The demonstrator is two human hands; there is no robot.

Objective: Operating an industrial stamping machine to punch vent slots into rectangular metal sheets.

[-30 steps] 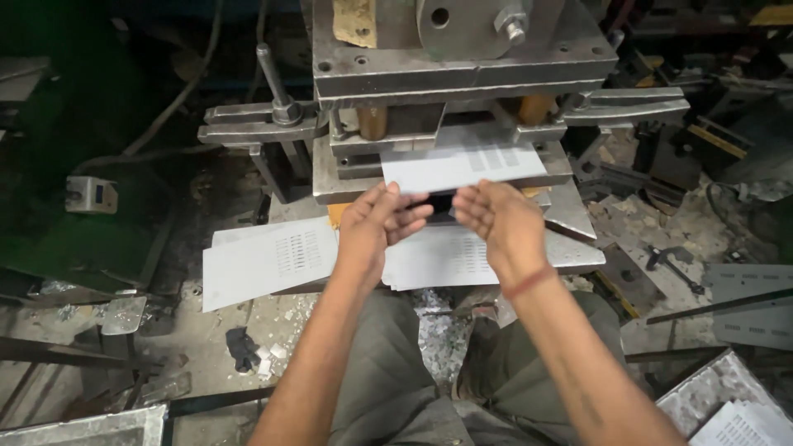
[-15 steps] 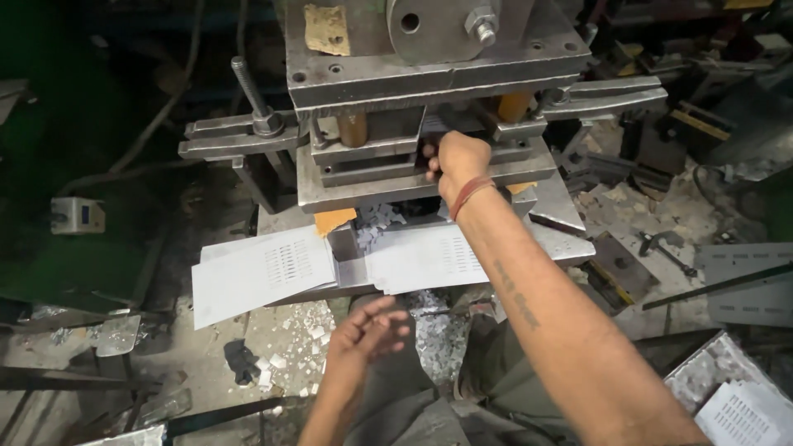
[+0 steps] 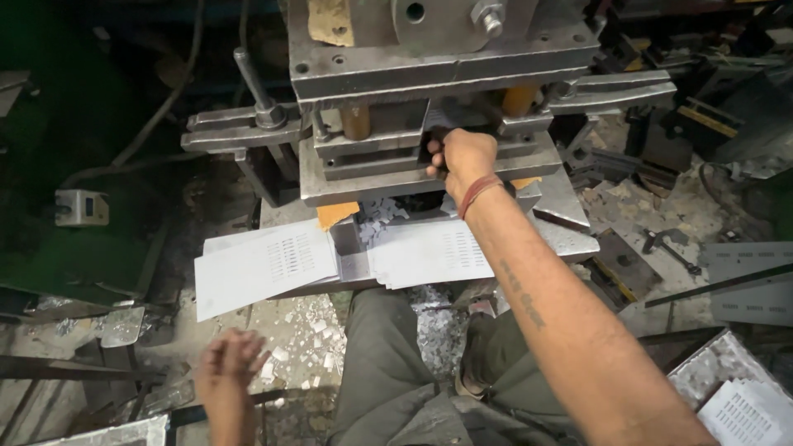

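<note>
1. One small dark piece (image 3: 435,147) sits in the slot of the metal press (image 3: 413,99), pinched in the right hand (image 3: 462,157).
2. Two stacks of punched white sheets (image 3: 264,264) lie just below the press.
3. Lower left of the press, the left hand (image 3: 227,372) hangs empty, fingers spread, well apart from the right.

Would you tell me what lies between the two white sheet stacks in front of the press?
In the head view, a small grey metal block stands between the left stack and right stack, with white paper scraps behind it.
</note>
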